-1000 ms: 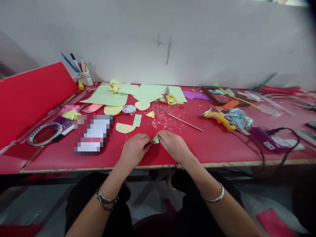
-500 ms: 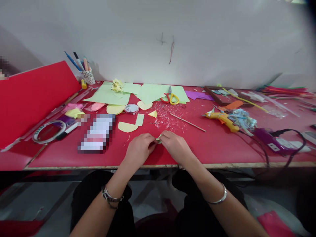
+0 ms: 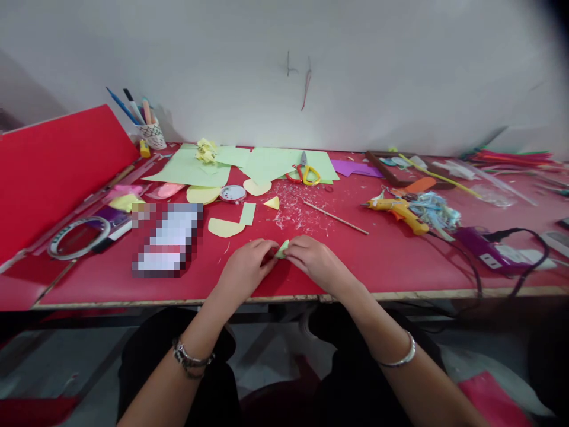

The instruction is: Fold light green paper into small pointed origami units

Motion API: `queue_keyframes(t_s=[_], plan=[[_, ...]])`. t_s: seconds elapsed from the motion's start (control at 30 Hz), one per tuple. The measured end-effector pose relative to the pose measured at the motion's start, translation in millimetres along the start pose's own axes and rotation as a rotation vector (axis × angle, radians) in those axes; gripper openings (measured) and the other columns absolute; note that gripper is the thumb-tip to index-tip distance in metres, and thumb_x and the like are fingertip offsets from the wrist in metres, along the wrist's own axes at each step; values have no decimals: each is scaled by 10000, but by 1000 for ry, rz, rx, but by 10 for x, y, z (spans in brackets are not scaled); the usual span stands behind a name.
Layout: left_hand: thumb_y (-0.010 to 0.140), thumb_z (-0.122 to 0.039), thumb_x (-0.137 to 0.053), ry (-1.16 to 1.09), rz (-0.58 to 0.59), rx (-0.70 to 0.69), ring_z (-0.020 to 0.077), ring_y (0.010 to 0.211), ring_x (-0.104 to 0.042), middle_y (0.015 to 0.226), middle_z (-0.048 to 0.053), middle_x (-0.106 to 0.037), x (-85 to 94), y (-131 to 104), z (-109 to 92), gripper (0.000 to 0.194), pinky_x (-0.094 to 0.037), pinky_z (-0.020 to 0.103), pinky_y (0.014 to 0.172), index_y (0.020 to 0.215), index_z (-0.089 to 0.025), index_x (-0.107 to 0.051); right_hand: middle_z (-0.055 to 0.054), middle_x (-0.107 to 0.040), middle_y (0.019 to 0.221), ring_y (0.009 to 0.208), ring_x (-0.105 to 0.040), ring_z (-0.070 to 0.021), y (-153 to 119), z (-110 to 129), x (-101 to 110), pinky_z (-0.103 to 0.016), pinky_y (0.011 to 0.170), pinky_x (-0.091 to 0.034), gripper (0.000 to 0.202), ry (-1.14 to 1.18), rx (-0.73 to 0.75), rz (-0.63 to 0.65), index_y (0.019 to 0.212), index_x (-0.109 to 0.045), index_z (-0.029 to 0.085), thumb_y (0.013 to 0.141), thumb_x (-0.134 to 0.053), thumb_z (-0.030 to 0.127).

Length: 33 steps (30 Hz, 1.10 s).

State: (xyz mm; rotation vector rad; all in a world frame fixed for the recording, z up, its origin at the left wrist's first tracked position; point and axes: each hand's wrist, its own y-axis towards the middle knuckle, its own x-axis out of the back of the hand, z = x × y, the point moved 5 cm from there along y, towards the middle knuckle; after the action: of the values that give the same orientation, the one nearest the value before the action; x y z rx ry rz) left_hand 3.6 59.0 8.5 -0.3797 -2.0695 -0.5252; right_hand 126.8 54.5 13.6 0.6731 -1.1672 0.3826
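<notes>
A small piece of light green paper (image 3: 282, 249) is pinched between my two hands, low over the red table (image 3: 347, 264) close to its front edge. My left hand (image 3: 249, 264) is closed on its left side, the thumb and fingers meeting at the paper. From the right, my right hand (image 3: 315, 261) grips the other side with bent fingers. The fingers partly cover the paper. Just beyond lie a pale yellow paper cutout (image 3: 226, 227), a green paper strip (image 3: 248, 214) and a small yellow wedge (image 3: 272, 203).
Scissors (image 3: 303, 171) rest on green sheets (image 3: 186, 169) at the back. A thin stick (image 3: 336, 217) lies among white scraps. To the right are a yellow glue gun (image 3: 398, 212) and a purple power block (image 3: 484, 254) with cables. A phone (image 3: 169, 240) and tape roll (image 3: 79, 238) lie left.
The hands have parted slightly at the fingertips, so more of the green paper shows between them. The whole view has shifted a little.
</notes>
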Motion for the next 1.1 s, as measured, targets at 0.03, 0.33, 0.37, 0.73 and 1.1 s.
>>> queue_keyframes(t_s=[0.03, 0.33, 0.37, 0.73, 1.1], plan=[[798, -172, -532, 6, 13, -11, 150, 745, -562, 851, 39, -601, -3, -1, -4, 124, -439, 238, 625, 919, -166, -562, -67, -602, 821, 806, -541, -150, 0, 4, -8, -253, 726, -457, 202, 8, 7, -9, 805, -630, 139, 868, -440, 164], [840, -190, -491, 32, 8, 14, 151, 775, -574, 844, 48, -596, -16, -9, -18, 133, -447, 249, 680, 876, -153, -613, -70, -583, 834, 797, -544, -145, 23, -32, -4, -265, 734, -456, 133, 167, -43, 20, 839, -631, 120, 826, -499, 127], [844, -193, -486, 40, 14, 22, 150, 782, -576, 852, 50, -594, -10, -9, -29, 142, -447, 246, 684, 880, -153, -617, -61, -579, 834, 780, -547, -134, 34, -55, 13, -256, 723, -457, 115, 227, -58, 17, 851, -628, 124, 814, -519, 125], [796, -216, -557, 10, 59, 35, 145, 736, -568, 850, 29, -594, 38, 53, 27, 91, -416, 232, 601, 850, -167, -613, -26, -592, 716, 661, -537, -102, 173, -89, 78, -213, 640, -418, 36, 302, -110, 93, 761, -624, 119, 761, -591, 105], [845, -234, -485, 262, -2, -113, 152, 729, -562, 814, 31, -598, 48, 3, -26, 122, -371, 227, 570, 878, -168, -582, -70, -612, 826, 778, -559, -142, 91, -22, 24, -257, 731, -450, 155, 126, -8, 26, 848, -606, 128, 852, -451, 135]])
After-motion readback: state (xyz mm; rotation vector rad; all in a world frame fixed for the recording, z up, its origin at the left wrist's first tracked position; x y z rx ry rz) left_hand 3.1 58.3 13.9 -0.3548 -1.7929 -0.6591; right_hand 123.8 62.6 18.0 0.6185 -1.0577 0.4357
